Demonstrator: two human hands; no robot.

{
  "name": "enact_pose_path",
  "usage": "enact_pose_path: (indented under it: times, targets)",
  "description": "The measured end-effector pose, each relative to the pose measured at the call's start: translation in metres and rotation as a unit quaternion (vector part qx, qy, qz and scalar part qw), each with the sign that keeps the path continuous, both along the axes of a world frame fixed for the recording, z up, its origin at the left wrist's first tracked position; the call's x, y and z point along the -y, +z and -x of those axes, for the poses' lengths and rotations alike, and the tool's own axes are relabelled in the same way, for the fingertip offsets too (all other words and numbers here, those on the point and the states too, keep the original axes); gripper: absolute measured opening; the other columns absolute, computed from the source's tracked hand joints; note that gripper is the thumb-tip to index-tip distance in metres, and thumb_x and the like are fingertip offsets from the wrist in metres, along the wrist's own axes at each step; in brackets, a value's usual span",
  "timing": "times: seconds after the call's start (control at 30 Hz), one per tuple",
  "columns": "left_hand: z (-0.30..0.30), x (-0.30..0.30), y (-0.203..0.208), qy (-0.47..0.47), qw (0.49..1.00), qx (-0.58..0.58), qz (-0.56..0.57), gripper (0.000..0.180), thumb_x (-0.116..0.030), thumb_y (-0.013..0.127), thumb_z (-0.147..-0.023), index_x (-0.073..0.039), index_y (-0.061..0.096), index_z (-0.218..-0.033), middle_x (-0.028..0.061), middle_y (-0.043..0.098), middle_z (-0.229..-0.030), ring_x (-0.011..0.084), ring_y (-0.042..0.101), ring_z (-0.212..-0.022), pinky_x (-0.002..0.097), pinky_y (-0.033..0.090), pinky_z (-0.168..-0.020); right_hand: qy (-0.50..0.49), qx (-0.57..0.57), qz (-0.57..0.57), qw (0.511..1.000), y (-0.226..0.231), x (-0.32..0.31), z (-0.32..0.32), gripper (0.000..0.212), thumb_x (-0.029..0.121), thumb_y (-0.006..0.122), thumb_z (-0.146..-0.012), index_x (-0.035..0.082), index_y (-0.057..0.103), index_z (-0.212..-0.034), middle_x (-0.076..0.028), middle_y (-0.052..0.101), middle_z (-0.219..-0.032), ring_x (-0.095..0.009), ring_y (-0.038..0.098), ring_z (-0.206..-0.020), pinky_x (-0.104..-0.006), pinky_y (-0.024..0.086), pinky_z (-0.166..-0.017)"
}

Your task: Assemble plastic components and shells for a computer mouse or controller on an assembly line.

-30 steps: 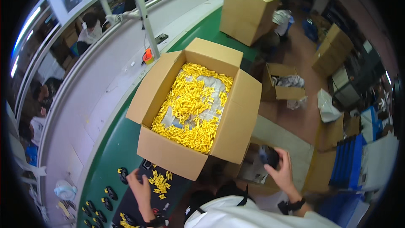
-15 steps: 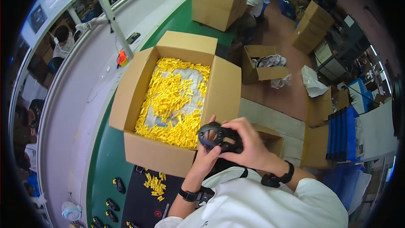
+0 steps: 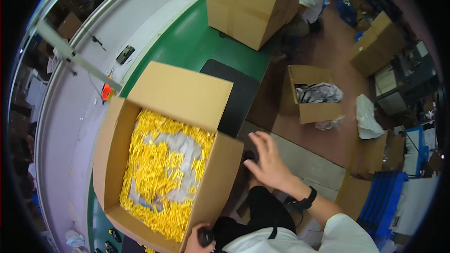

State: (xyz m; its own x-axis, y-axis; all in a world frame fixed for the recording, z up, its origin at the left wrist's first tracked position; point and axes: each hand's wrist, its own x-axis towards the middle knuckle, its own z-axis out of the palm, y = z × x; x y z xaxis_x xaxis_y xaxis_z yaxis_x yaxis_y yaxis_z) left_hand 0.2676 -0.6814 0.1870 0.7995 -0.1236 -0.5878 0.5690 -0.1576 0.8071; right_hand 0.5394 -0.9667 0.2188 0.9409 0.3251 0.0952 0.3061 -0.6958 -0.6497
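My left hand (image 3: 197,242) is low in the picture, beside the near right corner of an open cardboard box (image 3: 220,178). Its fingers are closed round a rounded black plastic part (image 3: 205,237), only partly visible. Many small yellow plastic pieces (image 3: 150,164) fill the box, with a grey-white bag or liner (image 3: 180,143) showing among them. To the right of the box, my right hand (image 3: 271,166) hangs in the air with fingers apart and nothing in it.
The box stands on a green worktop (image 3: 185,33) with a black mat (image 3: 236,96). A large closed carton (image 3: 248,7) stands beyond it. On the floor is an open carton (image 3: 321,112) with plastic wrapping. Black-and-yellow pieces (image 3: 112,239) lie at lower left. A person (image 3: 311,7) is at the back.
My right hand has let go of the black part and moved away, opening. My left hand has gone down and left with the part. The whole view has shifted, with the box now lower left.
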Motion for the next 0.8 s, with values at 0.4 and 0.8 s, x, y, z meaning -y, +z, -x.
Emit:
enact_pose_path:
  times: [0.4, 0.8]
  targets:
    - [-0.019, 0.073, 0.013, 0.043, 0.963, -0.069, -0.258, 0.066, -0.002, 0.071, -0.081, -0.001, 0.039, -0.138, 0.0102, 0.051, -0.108, 0.0186, 0.052, -0.091, 0.0311, 0.048, -0.082, -0.013, -0.379, -0.456, 0.805, -0.093, -0.010, -0.167, 0.055, 0.025, 0.060, -0.102, -0.002, 0.038, -0.144, -0.020, 0.053, -0.139, -0.026, 0.063, -0.115, -0.0367, 0.051, -0.099]
    - [-0.056, 0.094, 0.012, 0.014, 0.922, -0.179, -0.343, 0.102, -0.011, 0.076, -0.067, -0.004, 0.020, -0.152, 0.0278, 0.024, -0.147, 0.0460, 0.026, -0.141, 0.0491, 0.029, -0.117, 0.491, 0.013, -0.291, 0.821, -0.008, -0.101, -0.130, 0.052, 0.022, 0.061, -0.084, 0.011, 0.059, -0.135, -0.011, 0.053, -0.142, -0.034, 0.046, -0.136, -0.0470, 0.040, -0.110]
